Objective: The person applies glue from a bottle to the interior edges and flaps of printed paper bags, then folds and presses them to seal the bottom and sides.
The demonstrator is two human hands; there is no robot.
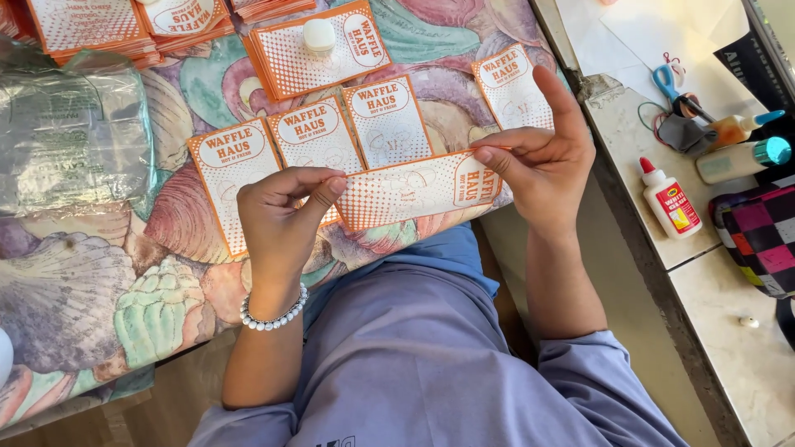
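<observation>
Head view, left hand and right hand fingers pinching ends of orange paper sleeve, over shell-patterned cloth

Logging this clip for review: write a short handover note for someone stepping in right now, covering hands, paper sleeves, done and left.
Left hand: pinches the left end of an orange-and-white sleeve, held sideways.
Right hand: pinches the sleeve's right end, index finger raised.
Three sleeves lie in a row on the cloth, a fourth further right.
Stacks sit behind; a small white item rests on one.
Glue bottle and scissors on the counter, untouched.
Done: four laid out. Left: the held sleeve and the stacks.
</observation>
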